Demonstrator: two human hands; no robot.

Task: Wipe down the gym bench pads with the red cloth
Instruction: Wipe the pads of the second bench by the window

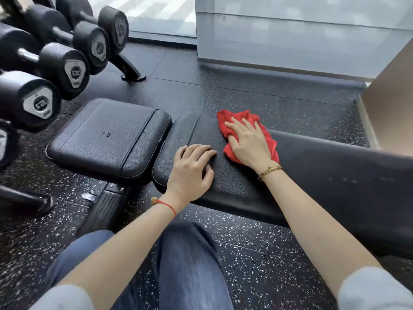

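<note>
Your hands rest on the long bench pad, the red cloth under your right palm.

At the frame's upper left, dumbbells (55, 61) sit on a rack just beside the seat pad (107, 135). Centre frame, your left hand (192, 171) lies released, fingers spread, on the long pad (312, 171). Right of it, your right hand (250, 142) presses flat on the red cloth (232, 117) near the pad's far edge. A tan box (391, 108) stands at right.
</note>
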